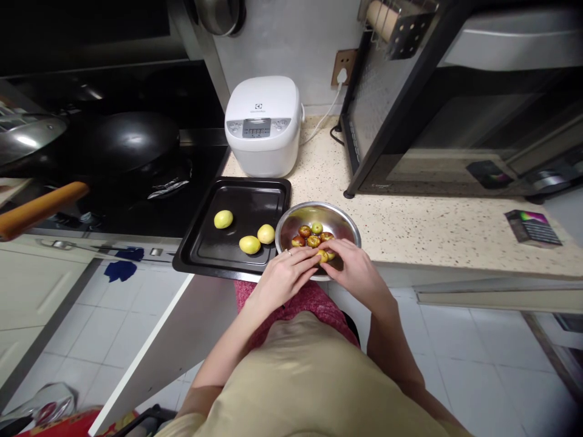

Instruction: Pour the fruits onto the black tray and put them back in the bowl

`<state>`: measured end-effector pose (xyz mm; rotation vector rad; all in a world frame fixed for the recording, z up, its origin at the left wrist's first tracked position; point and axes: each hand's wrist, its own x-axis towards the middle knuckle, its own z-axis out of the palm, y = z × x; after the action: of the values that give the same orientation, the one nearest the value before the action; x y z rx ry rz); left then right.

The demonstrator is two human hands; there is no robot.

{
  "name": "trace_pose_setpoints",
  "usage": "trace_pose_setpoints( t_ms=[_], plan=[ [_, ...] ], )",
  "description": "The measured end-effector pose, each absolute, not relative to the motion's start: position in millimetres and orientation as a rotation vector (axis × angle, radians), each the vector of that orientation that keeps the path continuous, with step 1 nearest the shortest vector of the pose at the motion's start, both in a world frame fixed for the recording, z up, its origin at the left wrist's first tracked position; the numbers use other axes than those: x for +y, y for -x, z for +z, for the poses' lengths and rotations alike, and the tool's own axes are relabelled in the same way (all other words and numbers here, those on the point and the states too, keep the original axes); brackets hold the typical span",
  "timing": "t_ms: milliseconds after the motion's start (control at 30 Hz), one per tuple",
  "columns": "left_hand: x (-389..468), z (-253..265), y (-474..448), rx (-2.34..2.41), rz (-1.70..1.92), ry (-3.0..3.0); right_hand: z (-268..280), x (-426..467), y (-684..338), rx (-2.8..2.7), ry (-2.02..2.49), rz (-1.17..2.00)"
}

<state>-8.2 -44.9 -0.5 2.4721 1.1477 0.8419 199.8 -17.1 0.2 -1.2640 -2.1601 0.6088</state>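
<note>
Over the near side of a steel bowl (348,226), both hands meet at a small yellow-brown fruit, probably a jujube (323,256). My right hand (357,273) pinches it between thumb and fingers. The fingertips of my left hand (283,276), which wears a ring, press on its left side. Inside the bowl lie several more such fruits (313,241), mostly brown and glossy, plus a greener one (316,228). Left of the bowl is a black baking tray (218,258) with three yellow lemon-like fruits (249,244) on it, apart from my hands.
A white rice cooker (262,130) stands behind the tray. An oven (455,127) fills the right rear of the speckled counter (405,237), with a small dark box (532,228) at right. On the left, a wok (132,142) sits on the stove; a wooden handle (43,209) sticks out nearby.
</note>
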Motion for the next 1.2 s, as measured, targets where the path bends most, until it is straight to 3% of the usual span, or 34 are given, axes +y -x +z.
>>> trace_pose_setpoints(
  t_ms=[833,1200],
  plan=[
    [-47.6,1.4,9.7,1.254,0.646,-2.630,-5.0,-13.7,-196.2,-2.151,1.330,0.615],
    [-37.3,19.0,73.8,1.752,0.684,-2.493,-5.0,-12.3,-191.5,-2.122,1.382,0.557]
  ],
)
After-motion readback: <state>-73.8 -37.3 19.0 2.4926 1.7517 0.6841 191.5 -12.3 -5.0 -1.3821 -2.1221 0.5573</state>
